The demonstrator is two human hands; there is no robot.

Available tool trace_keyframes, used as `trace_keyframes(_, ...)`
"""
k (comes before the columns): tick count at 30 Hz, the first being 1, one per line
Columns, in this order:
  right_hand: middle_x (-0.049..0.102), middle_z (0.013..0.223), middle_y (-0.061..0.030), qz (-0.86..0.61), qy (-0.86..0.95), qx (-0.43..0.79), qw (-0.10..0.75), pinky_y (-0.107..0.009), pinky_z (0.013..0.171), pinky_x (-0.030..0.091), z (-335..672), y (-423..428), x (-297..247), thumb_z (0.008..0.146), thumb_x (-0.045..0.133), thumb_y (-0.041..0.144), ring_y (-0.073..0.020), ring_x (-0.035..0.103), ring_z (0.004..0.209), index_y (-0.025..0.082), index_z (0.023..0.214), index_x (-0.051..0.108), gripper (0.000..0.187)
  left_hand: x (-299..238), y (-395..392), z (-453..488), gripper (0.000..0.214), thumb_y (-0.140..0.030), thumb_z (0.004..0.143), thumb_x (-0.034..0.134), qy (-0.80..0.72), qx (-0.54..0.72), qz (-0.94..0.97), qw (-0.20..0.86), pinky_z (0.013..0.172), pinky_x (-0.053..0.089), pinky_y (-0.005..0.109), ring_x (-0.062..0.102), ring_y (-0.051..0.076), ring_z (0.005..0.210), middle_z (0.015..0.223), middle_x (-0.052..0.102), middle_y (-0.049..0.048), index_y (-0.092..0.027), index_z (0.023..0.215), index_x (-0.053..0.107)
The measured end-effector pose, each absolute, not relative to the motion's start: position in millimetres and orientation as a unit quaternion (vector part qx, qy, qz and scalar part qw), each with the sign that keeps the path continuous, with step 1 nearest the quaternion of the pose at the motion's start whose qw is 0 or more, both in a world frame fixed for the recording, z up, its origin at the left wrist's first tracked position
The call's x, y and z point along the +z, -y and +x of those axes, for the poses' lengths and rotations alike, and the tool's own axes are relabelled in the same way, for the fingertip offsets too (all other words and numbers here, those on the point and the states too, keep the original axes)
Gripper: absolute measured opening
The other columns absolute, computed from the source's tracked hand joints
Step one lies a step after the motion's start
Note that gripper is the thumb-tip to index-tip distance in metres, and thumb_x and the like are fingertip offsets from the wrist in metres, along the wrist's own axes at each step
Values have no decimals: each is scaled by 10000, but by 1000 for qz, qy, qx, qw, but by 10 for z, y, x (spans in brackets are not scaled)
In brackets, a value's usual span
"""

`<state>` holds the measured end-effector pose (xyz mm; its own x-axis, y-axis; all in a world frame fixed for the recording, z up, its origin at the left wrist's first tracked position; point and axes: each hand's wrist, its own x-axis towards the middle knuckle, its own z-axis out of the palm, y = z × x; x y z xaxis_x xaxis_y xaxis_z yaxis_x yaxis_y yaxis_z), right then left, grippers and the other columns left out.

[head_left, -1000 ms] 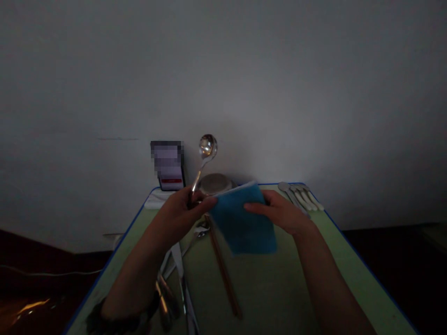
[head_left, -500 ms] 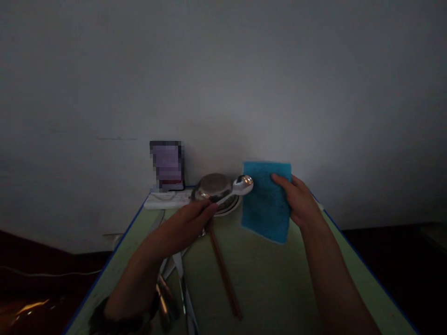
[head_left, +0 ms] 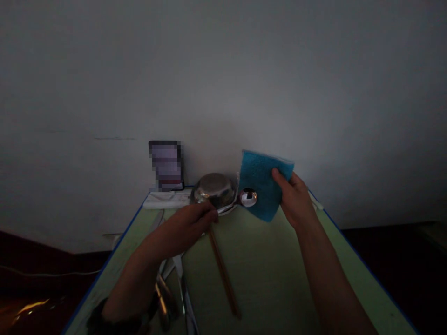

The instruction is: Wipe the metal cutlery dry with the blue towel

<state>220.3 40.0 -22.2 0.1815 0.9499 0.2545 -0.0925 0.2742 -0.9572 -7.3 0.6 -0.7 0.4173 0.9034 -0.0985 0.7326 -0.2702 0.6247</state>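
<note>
A shiny metal spoon (head_left: 248, 197) is pinched by the end of its handle in my left hand (head_left: 195, 218), its bowl pointing right. My right hand (head_left: 296, 195) grips a blue cloth (head_left: 260, 181) at its right side, thumb on the near face. The spoon's bowl overlaps the cloth's lower left part in view; whether they touch I cannot tell. Just behind my left hand lies an upturned metal bowl (head_left: 214, 186). Below that hand, wooden chopsticks (head_left: 225, 277) rest on the green table (head_left: 275, 270).
Several metal utensils (head_left: 181, 274) lie under and beside my left forearm. A blurred tablet or phone (head_left: 167, 165) stands at the back left, by a white power strip (head_left: 165, 201). The wall (head_left: 223, 83) rises right behind the table.
The spoon has turned in my left hand and its bowl has dropped lower. In my right hand the cloth has tilted, its lower edge now higher.
</note>
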Motion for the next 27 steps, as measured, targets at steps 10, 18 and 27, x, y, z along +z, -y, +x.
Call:
trace_keyframes(10, 631, 811, 12, -469, 576, 344, 574, -329, 763, 440, 2158, -316, -183, 790, 543, 455, -178, 566, 795, 243, 864, 633, 241, 12, -2, -66, 320, -364, 846, 345, -536, 160, 767, 313, 625, 417, 267, 571, 180, 687, 752, 617, 25, -171, 860, 601)
trace_keyframes(18, 477, 1336, -2, -402, 718, 383, 420, -382, 1078, 218, 2050, -189, -104, 883, 340, 494, -190, 362, 1276, 273, 1145, 591, 425, 47, -27, -45, 339, -408, 828, 357, -545, 226, 750, 298, 513, 369, 241, 459, 151, 554, 603, 512, -13, -167, 809, 594)
trace_keyframes(27, 591, 1156, -37, -445, 692, 284, 492, -360, 925, 392, 2072, -275, -143, 818, 534, 302, -183, 539, 1062, 249, 947, 647, 180, 83, 10, -18, 319, -388, 834, 367, -524, 231, 759, 310, 487, 341, 224, 432, 133, 530, 595, 489, -22, -173, 818, 601)
